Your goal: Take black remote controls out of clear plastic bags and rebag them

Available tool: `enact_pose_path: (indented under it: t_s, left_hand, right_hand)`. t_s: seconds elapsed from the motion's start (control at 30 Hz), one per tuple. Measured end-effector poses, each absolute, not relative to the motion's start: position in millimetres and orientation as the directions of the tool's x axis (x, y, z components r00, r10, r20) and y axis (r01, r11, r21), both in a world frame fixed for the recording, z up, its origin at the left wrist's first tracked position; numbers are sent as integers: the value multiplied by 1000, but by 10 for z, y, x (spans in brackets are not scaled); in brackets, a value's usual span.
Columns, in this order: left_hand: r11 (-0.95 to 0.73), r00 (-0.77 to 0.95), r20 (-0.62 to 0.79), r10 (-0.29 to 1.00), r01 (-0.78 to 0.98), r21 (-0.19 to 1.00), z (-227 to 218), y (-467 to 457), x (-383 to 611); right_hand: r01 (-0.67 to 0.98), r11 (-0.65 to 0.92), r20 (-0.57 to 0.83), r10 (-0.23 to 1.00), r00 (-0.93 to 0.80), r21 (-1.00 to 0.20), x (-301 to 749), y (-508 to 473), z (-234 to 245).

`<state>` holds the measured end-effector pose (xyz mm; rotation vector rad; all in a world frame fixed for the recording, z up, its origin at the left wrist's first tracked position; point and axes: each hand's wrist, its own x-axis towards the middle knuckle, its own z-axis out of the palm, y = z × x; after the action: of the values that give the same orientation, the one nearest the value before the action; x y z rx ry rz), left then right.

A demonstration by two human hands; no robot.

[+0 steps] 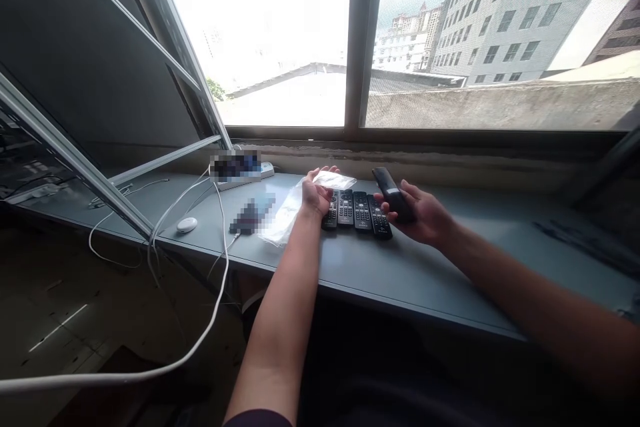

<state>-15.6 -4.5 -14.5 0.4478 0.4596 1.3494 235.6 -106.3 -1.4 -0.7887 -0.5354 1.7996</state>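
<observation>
My right hand (425, 213) is closed around a black remote control (393, 192), held tilted above the desk with its smooth side toward me. My left hand (317, 195) has its fingers curled on a thin clear plastic bag (340, 180). Under and beside that wrist, more clear plastic (285, 219) lies on the desk. Between my hands several black remote controls lie side by side with their buttons up, among them one in the middle (362, 212) and one at the right end (381, 217). My left hand partly covers the leftmost remote.
The grey desk (450, 280) runs along a window (355, 47). To the left are a white round object (187, 225), a power strip (245, 177) and two blurred-out patches. A white cable (223, 280) loops off the front edge. A metal frame (75, 153) leans at left.
</observation>
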Motion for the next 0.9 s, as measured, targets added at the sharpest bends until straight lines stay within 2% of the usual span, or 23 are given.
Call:
enact_pose_path:
  t_s: [0.17,0.3,0.57,0.9]
  left_hand:
    - [163,158,-58,986,-814,557,-148,-43,-157]
    - [161,158,-53,986,-815,556,-153,-40,-159]
    - [161,150,-66,986,-808,567,-137,-57,-156]
    - [151,151,-47,987,-807,571,-155,-47,-155]
  right_hand:
    - [-677,-357,-171,929,-327,-644,2381,-1058,-46]
    - [-692,-367,-197,928,-315,-622,2378,-1077,-24]
    - [-656,-335,-262,942,-211,-676,2382,-1033,-43]
    - [-690,-359,-194,932,-307,-628,2359,-1082,-19]
